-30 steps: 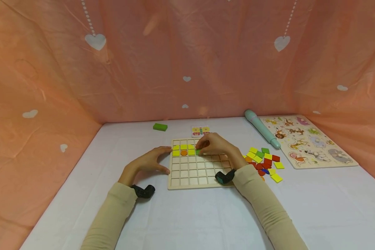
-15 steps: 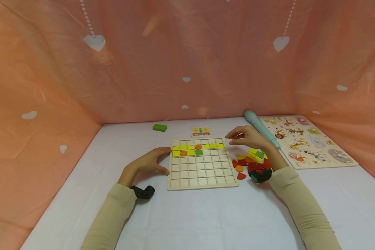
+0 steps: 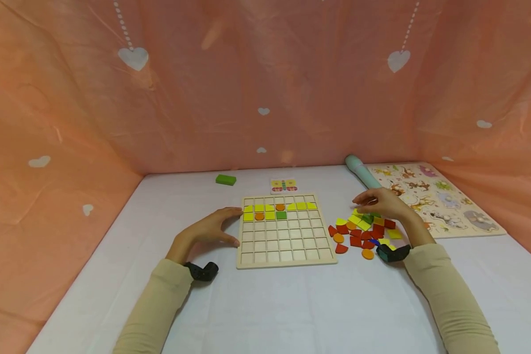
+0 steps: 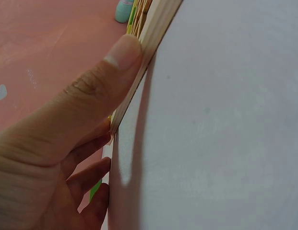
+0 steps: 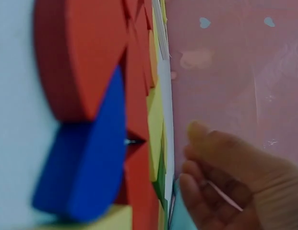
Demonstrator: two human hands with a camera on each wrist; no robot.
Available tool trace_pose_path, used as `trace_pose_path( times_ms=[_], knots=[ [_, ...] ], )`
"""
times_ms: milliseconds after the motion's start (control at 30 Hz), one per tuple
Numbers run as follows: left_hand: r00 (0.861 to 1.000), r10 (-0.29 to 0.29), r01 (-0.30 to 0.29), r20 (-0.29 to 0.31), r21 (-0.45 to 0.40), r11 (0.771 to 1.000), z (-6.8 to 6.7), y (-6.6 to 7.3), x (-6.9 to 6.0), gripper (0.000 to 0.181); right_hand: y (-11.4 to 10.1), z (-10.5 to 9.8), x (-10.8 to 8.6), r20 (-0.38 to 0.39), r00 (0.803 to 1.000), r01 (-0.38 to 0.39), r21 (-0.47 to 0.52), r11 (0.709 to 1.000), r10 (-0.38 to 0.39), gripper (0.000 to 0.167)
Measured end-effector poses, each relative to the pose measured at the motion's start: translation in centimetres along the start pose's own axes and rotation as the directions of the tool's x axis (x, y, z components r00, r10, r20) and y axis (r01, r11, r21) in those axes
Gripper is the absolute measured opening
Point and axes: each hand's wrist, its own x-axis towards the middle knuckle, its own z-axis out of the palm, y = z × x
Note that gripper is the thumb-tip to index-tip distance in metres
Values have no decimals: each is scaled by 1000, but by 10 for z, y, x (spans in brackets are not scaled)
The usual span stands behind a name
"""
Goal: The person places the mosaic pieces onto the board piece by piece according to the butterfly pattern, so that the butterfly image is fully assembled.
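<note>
A wooden grid board (image 3: 279, 246) lies on the white table, with yellow pieces, two orange discs and a green square (image 3: 281, 215) in its upper rows. My left hand (image 3: 210, 227) rests at the board's left edge; in the left wrist view the thumb (image 4: 125, 52) touches the wooden rim (image 4: 160, 24). Over the far side of a pile of loose red, yellow, green and orange pieces (image 3: 356, 241) hovers my right hand (image 3: 387, 204), fingers loosely bent. The right wrist view shows that hand (image 5: 230, 177) holding nothing visible, beside a blue piece (image 5: 89, 163).
Behind the board lies a small patterned card (image 3: 284, 186), and a green block (image 3: 225, 180) is at the back left. A mint-coloured microphone-like object (image 3: 362, 172) and an animal puzzle board (image 3: 462, 226) lie at the right. A pink curtain (image 3: 265, 73) hangs behind the table.
My right hand has left the green square on the board and moved right to the loose pieces. My left hand has stayed at the board's edge.
</note>
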Motion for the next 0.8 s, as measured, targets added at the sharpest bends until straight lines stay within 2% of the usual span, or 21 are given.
trace_pose_path(
  times_ms=[233, 433, 800],
  knots=[
    [1000, 1, -1, -2, 0, 1000, 0, 1, 0, 92, 4, 3, 2, 41, 999, 36, -36, 999, -34, 24],
    [1000, 4, -4, -4, -6, 1000, -1, 2, 0, 92, 4, 8, 6, 28, 998, 57, -59, 997, -55, 25],
    [1000, 4, -4, 0, -1, 1000, -1, 3, 0, 92, -2, 12, 10, -7, 1000, 13, -95, 995, -14, 27]
  ],
)
